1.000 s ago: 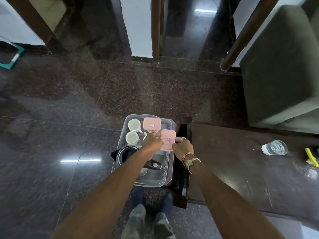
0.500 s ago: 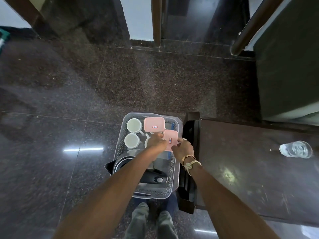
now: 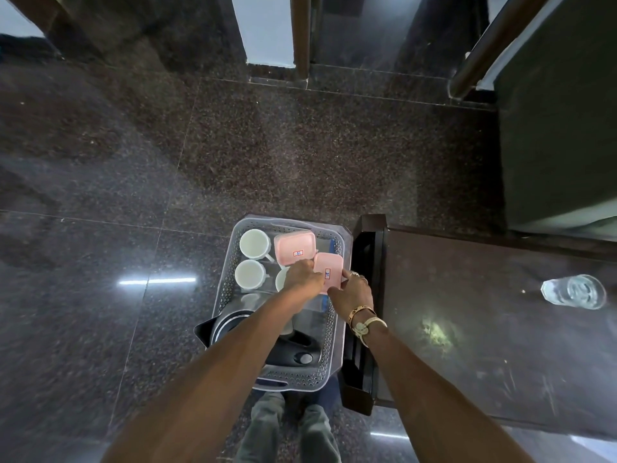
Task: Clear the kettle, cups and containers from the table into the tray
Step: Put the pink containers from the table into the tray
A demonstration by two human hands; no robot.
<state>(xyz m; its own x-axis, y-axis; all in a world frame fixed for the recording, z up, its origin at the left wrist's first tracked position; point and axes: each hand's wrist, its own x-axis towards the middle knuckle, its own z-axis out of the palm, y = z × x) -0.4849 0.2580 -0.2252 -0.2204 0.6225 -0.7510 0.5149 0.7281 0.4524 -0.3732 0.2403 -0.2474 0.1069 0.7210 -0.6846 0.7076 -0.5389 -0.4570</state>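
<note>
A grey perforated tray (image 3: pixel 227 279) sits on the floor beside the dark table (image 3: pixel 484 329). Inside it are two white cups (image 3: pixel 253 243) at the far left, a third partly hidden by my left hand, a black kettle (image 3: pixel 293 352) at the near end and a pink-lidded container (image 3: pixel 295 245) at the back. My left hand (image 3: pixel 302 279) and my right hand (image 3: pixel 352 294) both grip a second pink-lidded container (image 3: pixel 332 267) over the tray's right side.
A clear drinking glass (image 3: pixel 572 291) lies on its side on the table at the right. A dark armchair (image 3: pixel 561 128) stands beyond the table. Polished dark stone floor surrounds the tray. My legs show below the tray.
Both hands have shifted the second pink-lidded container a little farther back in the tray, toward the first one. The camera has tilted down and moved closer.
</note>
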